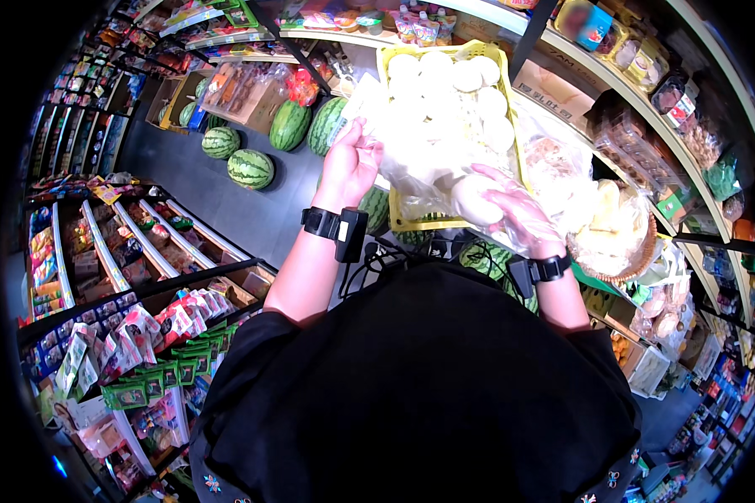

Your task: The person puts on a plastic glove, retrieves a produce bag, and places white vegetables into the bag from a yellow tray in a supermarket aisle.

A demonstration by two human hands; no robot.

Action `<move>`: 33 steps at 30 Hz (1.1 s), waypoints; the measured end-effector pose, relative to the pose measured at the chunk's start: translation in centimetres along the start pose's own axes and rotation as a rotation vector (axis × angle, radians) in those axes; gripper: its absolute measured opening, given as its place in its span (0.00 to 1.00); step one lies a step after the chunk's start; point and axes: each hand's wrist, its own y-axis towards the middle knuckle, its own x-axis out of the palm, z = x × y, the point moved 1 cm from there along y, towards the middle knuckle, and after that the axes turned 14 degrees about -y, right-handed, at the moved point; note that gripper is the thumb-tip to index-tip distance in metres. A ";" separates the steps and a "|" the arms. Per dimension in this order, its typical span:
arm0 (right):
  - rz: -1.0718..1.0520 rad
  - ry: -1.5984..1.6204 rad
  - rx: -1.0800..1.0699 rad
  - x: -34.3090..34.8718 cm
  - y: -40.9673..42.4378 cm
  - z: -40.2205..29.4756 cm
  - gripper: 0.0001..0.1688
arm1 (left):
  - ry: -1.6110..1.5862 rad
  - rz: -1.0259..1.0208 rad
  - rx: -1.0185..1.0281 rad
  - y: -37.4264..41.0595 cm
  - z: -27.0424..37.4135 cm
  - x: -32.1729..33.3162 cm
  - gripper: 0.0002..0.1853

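A yellow plastic crate in front of me holds several pale round items, washed out by glare. My right hand is at the crate's near right corner, its fingers around a white rounded item, with clear plastic film over the hand. At the crate's left side, my left hand is raised palm up with curled fingers, at the edge of a clear plastic bag. Glare hides whether its fingertips pinch the film. Each wrist wears a black strapped device.
Watermelons lie on the floor to the left and under the crate. A wicker basket with bagged goods stands at right. Shelves of packaged food curve around the far and right sides; snack racks stand left. Black cables hang near my body.
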 end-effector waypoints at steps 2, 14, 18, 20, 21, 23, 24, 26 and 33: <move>-0.012 -0.032 0.010 1.1 1.4 -0.2 0.30 | 0.010 -0.028 -0.008 0.1 0.0 -0.4 0.08; -0.340 0.545 0.162 2.1 5.3 3.9 0.34 | 0.008 -0.088 0.002 0.6 0.0 -1.3 0.09; -0.324 0.474 0.089 3.2 4.8 3.1 0.38 | 0.043 -0.039 0.022 0.8 0.0 -1.4 0.09; -0.282 0.401 0.049 3.5 5.4 3.6 0.37 | 0.043 -0.061 0.009 0.9 0.1 -1.6 0.09; -0.259 0.365 0.029 3.5 5.6 3.7 0.36 | 0.043 -0.072 -0.001 0.8 0.1 -1.2 0.09; -0.233 0.419 0.065 3.1 5.8 3.8 0.34 | 0.019 -0.070 0.009 0.4 -0.1 -0.6 0.08; -0.223 0.445 0.085 2.9 5.8 3.8 0.33 | 0.005 -0.068 0.018 0.1 -0.1 -0.2 0.08; -0.176 0.585 0.060 2.3 5.4 3.5 0.29 | -0.016 -0.074 0.000 0.1 0.1 0.0 0.08; 0.078 0.163 0.230 1.4 5.2 2.0 0.25 | -0.011 -0.042 0.013 -0.2 0.0 0.3 0.07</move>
